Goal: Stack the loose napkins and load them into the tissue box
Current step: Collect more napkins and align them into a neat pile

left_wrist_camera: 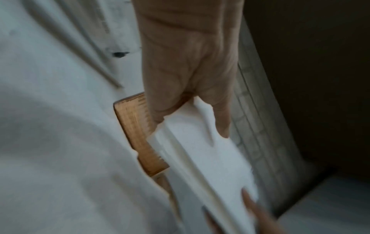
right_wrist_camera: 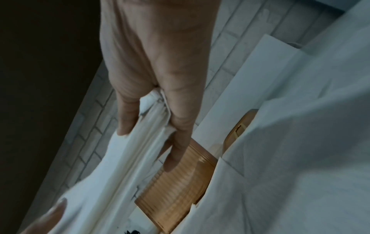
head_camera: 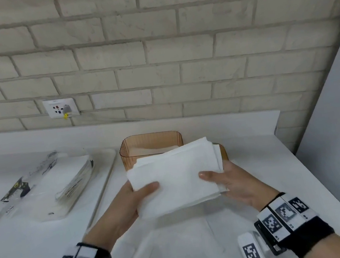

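A pale brick wall [head_camera: 153, 44] backs a white counter [head_camera: 241, 136], and near its far edge stands an amber ribbed tissue box [head_camera: 151, 144], open at the top, with something white lying low inside it. Just in front of the box, held clear above the counter, is the stack of napkins [head_camera: 177, 177]. The left hand [head_camera: 129, 201] grips its near-left corner, thumb on top and fingers beneath; the right hand [head_camera: 232, 183] grips the right edge the same way, so both hands are clamped on the stack and well apart. The stack's long axis runs left to right, turned a little so its right end points farther away toward the box, and its far edge tilts up slightly. It looks light, soft and floppy, and the layers at the right edge are already stepped out of line, so loose sheets would likely slide or fan if squeezed unevenly. Holding it at opposite ends with support underneath seems soundest. On the left lies a white tray [head_camera: 105, 172] with plastic packets [head_camera: 63, 181], and a wall socket [head_camera: 61, 107] sits above it.
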